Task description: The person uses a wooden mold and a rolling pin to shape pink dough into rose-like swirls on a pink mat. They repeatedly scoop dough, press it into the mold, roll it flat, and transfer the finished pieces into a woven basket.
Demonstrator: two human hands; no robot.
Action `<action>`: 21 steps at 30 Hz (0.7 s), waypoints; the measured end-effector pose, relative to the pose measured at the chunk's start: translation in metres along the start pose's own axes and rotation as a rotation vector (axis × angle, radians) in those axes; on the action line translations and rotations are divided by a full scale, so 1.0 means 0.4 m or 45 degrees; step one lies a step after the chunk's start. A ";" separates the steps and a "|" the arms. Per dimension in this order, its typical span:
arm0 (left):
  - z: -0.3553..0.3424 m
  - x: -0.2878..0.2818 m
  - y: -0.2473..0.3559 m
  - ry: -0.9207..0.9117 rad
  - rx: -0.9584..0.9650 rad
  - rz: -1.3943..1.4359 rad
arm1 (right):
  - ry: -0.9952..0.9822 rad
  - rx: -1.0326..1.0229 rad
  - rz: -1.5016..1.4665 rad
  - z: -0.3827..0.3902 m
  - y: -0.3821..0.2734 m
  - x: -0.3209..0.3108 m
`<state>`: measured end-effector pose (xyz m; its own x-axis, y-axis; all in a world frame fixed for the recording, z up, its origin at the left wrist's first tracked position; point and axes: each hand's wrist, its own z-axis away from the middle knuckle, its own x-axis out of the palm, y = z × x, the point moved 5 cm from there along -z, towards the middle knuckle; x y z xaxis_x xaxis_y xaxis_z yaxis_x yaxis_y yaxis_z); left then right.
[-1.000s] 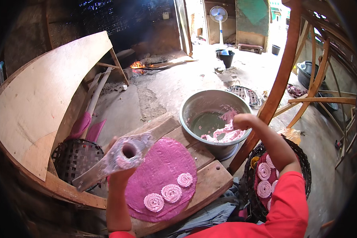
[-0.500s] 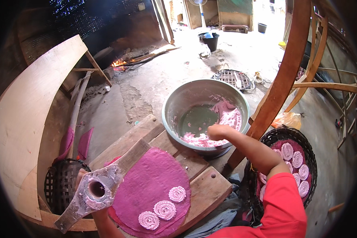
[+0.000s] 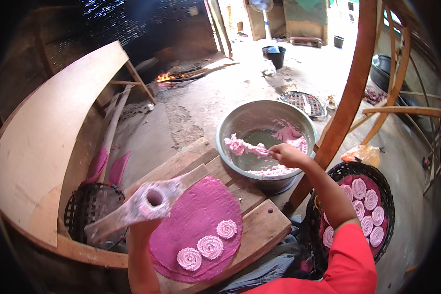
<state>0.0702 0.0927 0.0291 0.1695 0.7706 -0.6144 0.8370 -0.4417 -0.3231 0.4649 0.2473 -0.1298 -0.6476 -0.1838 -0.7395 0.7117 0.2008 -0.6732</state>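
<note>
My left hand [image 3: 146, 226], partly hidden, grips a wooden tool [image 3: 103, 227] with a dough-smeared tube [image 3: 153, 200]. Beside it, a magenta round sheet [image 3: 181, 220] on wooden planks [image 3: 250, 235] bears three pale-pink spiral rosettes [image 3: 209, 247]. My right hand [image 3: 286, 156] is closed on a utensil, mostly hidden under a clump of pink dough [image 3: 242, 146], held inside a large grey basin [image 3: 230, 122] with more dough smeared on its wall. At my lower right, a black woven basket [image 3: 388, 230] holds a magenta lining and several rosettes [image 3: 358, 188].
A curved plywood board [image 3: 49, 127] stands left, above an empty-looking woven basket [image 3: 81, 213]. A wood fire [image 3: 164, 79] burns at the back. A wooden post [image 3: 350, 112] and frames rise at the right. An orange plastic bag [image 3: 361, 154], black bucket [image 3: 274, 60] and standing fan [image 3: 266, 24] are behind.
My right hand has risen from low in the basin, lifting a clump of pink dough toward its left side. The tool in my left hand dipped and tilted, then came back up.
</note>
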 end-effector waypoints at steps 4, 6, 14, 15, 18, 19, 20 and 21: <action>-0.013 0.097 -0.022 -0.021 -0.222 0.274 | -0.093 0.096 -0.670 0.136 -0.180 -0.052; -0.019 0.162 -0.011 -0.232 -0.142 -0.012 | -0.119 0.018 -0.924 0.196 -0.300 -0.011; 0.003 0.038 0.005 0.117 -0.110 0.054 | -0.002 -0.635 0.300 0.350 -0.629 -0.046; 0.014 0.013 0.005 0.082 -0.223 0.186 | 0.062 -0.780 0.547 0.350 -0.662 -0.075; 0.029 -0.035 0.032 -0.046 -0.290 0.198 | 0.445 -1.194 1.013 0.337 -0.753 -0.082; 0.032 -0.044 0.043 -0.061 -0.274 0.155 | 0.551 -1.341 1.072 0.340 -0.774 -0.053; 0.035 -0.047 0.053 -0.101 -0.249 0.149 | 0.577 -1.348 1.156 0.337 -0.782 -0.016; 0.041 -0.074 0.077 0.077 0.023 -0.096 | 0.605 -1.354 1.241 0.344 -0.785 0.026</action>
<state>0.0824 0.0488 0.0258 0.1380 0.8280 -0.5434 0.8391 -0.3892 -0.3800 0.2723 0.0501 0.0739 -0.2273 0.7023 -0.6746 0.5142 0.6748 0.5294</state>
